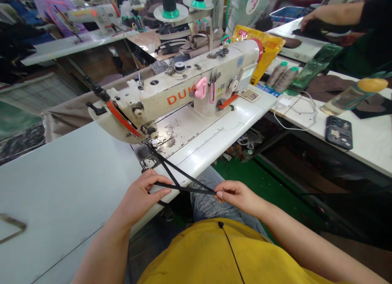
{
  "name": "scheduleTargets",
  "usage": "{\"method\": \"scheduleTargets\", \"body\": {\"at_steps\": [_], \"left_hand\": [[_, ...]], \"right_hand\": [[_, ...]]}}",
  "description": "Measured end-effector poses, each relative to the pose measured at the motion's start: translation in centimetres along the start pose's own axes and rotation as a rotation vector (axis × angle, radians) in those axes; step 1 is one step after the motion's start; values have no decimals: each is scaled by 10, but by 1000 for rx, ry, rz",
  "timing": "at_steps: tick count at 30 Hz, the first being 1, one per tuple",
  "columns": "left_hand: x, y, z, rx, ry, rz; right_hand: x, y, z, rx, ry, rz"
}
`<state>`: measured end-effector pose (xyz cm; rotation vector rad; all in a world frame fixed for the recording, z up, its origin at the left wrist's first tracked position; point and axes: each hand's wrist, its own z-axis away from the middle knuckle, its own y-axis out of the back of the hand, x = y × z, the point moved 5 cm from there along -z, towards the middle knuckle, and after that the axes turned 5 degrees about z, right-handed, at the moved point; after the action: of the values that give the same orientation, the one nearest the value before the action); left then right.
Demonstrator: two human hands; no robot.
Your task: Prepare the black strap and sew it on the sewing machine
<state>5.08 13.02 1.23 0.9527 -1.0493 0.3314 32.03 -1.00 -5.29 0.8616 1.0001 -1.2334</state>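
Observation:
A narrow black strap [192, 190] runs between my two hands in front of the table edge. My left hand [150, 192] has it between thumb and fingers, near the table's front edge. My right hand [234, 195] pinches the strap where it folds back on itself, over my lap. Two lengths of it lead up to the needle area of the white sewing machine [171, 98], where the machine head hides their ends. Another short piece of black strap hangs below my left hand.
Pink snips and tweezers hang on the machine body. On the side table to the right are a phone [338, 132], a drink bottle [352, 96], a green bottle [315, 69] and thread cones [286, 79]. A co-worker's arm [333, 16] reaches over cloth at the upper right.

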Motion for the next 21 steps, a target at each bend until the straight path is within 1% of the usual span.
{"method": "scheduleTargets", "body": {"at_steps": [7, 8, 10, 12, 13, 14, 15, 17, 19, 21], "left_hand": [[1, 1, 5, -30, 13, -69], [2, 0, 8, -63, 25, -83], [6, -3, 16, -198, 54, -83], [11, -7, 28, -360, 64, -40], [15, -9, 34, -414, 61, -5], [18, -10, 38, -434, 57, 39], [22, -12, 42, -428, 58, 100], [24, -18, 46, -383, 102, 271], [21, -31, 48, -329, 196, 449], [13, -48, 49, -251, 300, 594]], "right_hand": [[-1, -1, 1, -3, 15, 67], [-4, -2, 1, -5, 23, 89], [-16, -8, 1, -20, 66, 141], [-36, -18, 0, -48, 165, 186], [-49, -26, 0, -74, 236, 202], [-62, -35, -1, -116, 314, 214], [-74, -46, -1, -178, 392, 220], [-94, -72, -3, -345, 524, 223], [-105, -96, -6, -507, 610, 226], [-110, -115, -10, -609, 671, 235]]}}
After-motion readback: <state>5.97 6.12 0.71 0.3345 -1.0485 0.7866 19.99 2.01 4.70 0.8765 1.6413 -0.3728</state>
